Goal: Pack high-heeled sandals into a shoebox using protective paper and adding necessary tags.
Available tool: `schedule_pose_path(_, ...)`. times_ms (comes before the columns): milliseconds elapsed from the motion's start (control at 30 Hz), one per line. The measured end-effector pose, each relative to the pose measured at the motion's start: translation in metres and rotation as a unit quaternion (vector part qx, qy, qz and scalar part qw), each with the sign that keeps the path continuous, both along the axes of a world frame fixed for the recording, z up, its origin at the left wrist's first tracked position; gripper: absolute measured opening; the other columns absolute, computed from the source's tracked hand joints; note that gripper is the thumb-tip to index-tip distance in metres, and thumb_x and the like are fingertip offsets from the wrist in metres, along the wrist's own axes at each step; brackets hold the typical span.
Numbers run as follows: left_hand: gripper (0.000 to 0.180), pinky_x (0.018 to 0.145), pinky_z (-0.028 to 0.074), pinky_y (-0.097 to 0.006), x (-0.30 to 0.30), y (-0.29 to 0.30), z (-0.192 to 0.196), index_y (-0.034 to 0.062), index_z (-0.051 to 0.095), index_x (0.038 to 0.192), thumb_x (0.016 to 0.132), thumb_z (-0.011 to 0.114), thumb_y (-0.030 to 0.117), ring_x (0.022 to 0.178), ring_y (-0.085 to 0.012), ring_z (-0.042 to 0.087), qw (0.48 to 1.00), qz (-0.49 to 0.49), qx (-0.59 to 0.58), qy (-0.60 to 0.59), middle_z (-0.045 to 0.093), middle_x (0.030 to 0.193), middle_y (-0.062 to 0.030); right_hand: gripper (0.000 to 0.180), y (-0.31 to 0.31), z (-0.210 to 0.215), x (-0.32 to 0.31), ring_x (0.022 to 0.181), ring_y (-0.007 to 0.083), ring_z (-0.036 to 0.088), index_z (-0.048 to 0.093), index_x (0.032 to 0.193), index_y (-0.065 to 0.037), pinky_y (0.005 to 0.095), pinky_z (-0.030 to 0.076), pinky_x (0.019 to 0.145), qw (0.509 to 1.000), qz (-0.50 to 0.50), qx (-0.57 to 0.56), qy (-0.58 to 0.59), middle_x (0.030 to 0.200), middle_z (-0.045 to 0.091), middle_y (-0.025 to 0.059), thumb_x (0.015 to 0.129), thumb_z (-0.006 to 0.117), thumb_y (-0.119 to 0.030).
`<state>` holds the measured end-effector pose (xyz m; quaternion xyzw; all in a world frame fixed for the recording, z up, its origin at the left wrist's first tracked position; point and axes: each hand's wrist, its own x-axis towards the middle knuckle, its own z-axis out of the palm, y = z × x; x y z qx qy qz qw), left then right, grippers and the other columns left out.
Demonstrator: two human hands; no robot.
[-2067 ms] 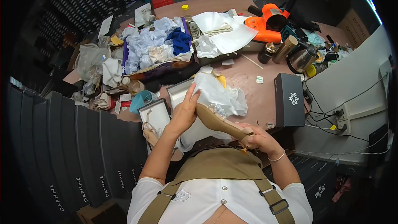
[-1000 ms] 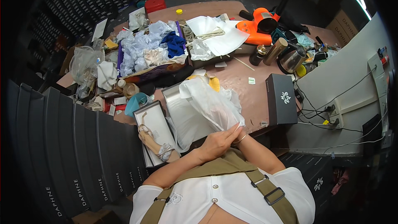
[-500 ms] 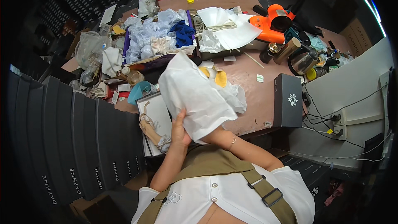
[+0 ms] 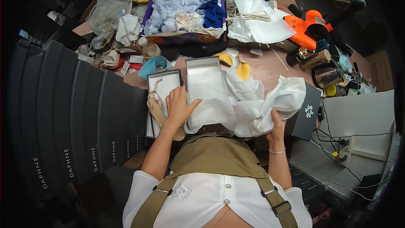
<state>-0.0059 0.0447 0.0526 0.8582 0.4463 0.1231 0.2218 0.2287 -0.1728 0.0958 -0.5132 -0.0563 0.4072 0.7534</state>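
My left hand (image 4: pixel 180 106) lies with its fingers stretched out at the left edge of an open shoebox (image 4: pixel 203 63). Its thumb reaches over the white tissue paper (image 4: pixel 209 101) that covers most of the box and spills over its near end. Under and beside that wrist, a beige strappy sandal (image 4: pixel 157 109) rests in a white-lined box part (image 4: pixel 171 77). My right hand (image 4: pixel 276 130) is closed on a crumpled bundle of white tissue paper (image 4: pixel 284 99), thumb on top. Whether anything is inside the bundle is hidden.
Dark shoeboxes (image 4: pixel 80 114) are stacked along the left. A closed grey shoebox (image 4: pixel 307 116) stands beside my right hand. Behind are a tray of crumpled paper (image 4: pixel 181 38), yellow pads (image 4: pixel 243 70), an orange heat blower (image 4: pixel 303 29), a metal jug (image 4: pixel 327 75) and a blue cup (image 4: pixel 154 66).
The white sheet held up between both hands is lowered. My right hand has moved right with crumpled tissue; my left now rests by the box, which has come into sight. The view has shifted.
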Motion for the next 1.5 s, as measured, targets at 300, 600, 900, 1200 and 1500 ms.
schedule_pose_path(300, 0.025, 0.065, 0.044, -0.031, -0.069, 0.030, -0.057, -0.0008, 0.061, 0.077, 0.077, 0.074, 0.020, 0.072, -0.0168, 0.056, 0.963, 0.052, -0.228, -0.133, 0.059, 0.071, -0.0084, 0.054, 0.072, -0.006, -0.026, 0.105, 0.0170, 0.054, 0.051, 0.125, 0.001, 0.0304, 0.043, 0.091, 0.984, 0.160, -0.046, -0.061, 0.117, 0.058, 0.0072, 0.081, 0.072, -0.022)
schedule_pose_path(600, 0.012, 0.078, 0.044, -0.025, -0.083, -0.013, 0.002, -0.0006, 0.053, 0.099, 0.095, 0.054, 0.011, 0.085, -0.0095, 0.054, 0.858, 0.174, -0.132, -0.465, 0.059, 0.094, -0.0042, 0.053, 0.163, -0.138, -0.098, 0.097, 0.0410, 0.061, 0.052, 0.116, 0.006, 0.0443, 0.048, 0.084, 0.712, 0.408, -0.297, -0.489, 0.106, 0.061, 0.0260, 0.078, 0.064, -0.028)
schedule_pose_path(900, 0.017, 0.071, 0.047, -0.026, -0.087, -0.054, -0.012, -0.0027, 0.057, 0.102, 0.093, 0.058, 0.012, 0.076, -0.0121, 0.057, 0.917, 0.062, -0.204, -0.339, 0.063, 0.088, -0.0065, 0.070, 0.186, -0.172, -0.144, 0.104, 0.0411, 0.056, 0.038, 0.126, 0.007, 0.0443, 0.048, 0.086, 0.647, 0.388, -0.369, -0.542, 0.115, 0.053, 0.0275, 0.077, 0.067, -0.033)
schedule_pose_path(1200, 0.025, 0.085, 0.051, -0.036, -0.101, -0.033, -0.027, 0.0016, 0.047, 0.119, 0.098, 0.048, 0.014, 0.099, -0.0186, 0.060, 0.680, 0.275, -0.330, -0.594, 0.057, 0.114, -0.0112, 0.042, 0.085, -0.119, -0.022, 0.068, 0.0265, 0.065, 0.063, 0.093, 0.007, 0.0363, 0.053, 0.063, 0.802, 0.307, -0.433, -0.275, 0.073, 0.066, 0.0171, 0.083, 0.067, -0.034)
schedule_pose_path(1500, 0.026, 0.082, 0.052, -0.036, -0.088, -0.054, -0.019, 0.0054, 0.047, 0.121, 0.098, 0.046, 0.017, 0.097, -0.0214, 0.062, 0.618, 0.318, -0.365, -0.619, 0.059, 0.112, -0.0103, 0.026, 0.104, -0.137, 0.000, 0.063, 0.0229, 0.059, 0.056, 0.076, 0.003, 0.0346, 0.046, 0.061, 0.949, 0.064, -0.196, -0.239, 0.067, 0.061, 0.0170, 0.085, 0.061, -0.021)
